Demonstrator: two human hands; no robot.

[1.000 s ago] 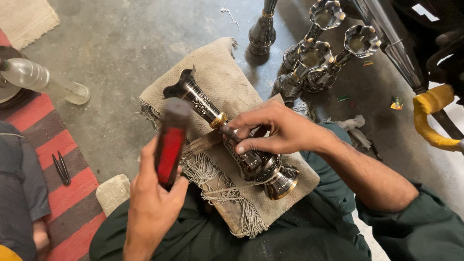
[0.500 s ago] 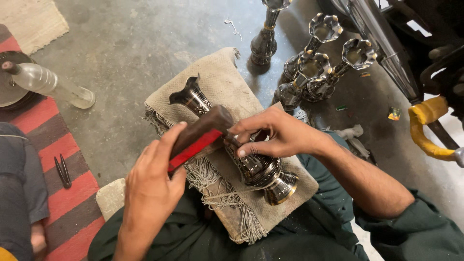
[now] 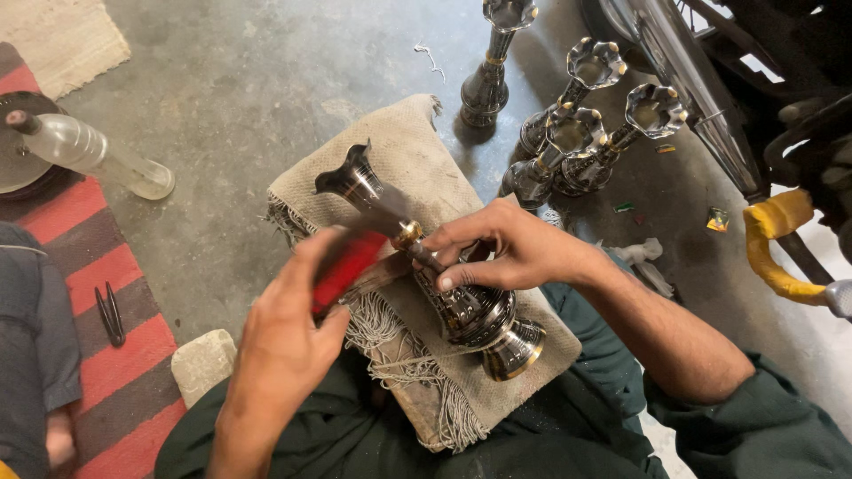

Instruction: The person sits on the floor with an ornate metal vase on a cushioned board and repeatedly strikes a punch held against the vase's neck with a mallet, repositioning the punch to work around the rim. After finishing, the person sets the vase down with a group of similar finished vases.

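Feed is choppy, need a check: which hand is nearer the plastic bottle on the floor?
Left. The left hand holds the red-handled tool, nearer the plastic bottle; the right hand grips the metal vase, farther away.

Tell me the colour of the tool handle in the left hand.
Red, seen in the head view: the tool handle in the left hand, beside the metal vase.

vase: dark silver, brass band | mallet: red | rug: red-grey stripes
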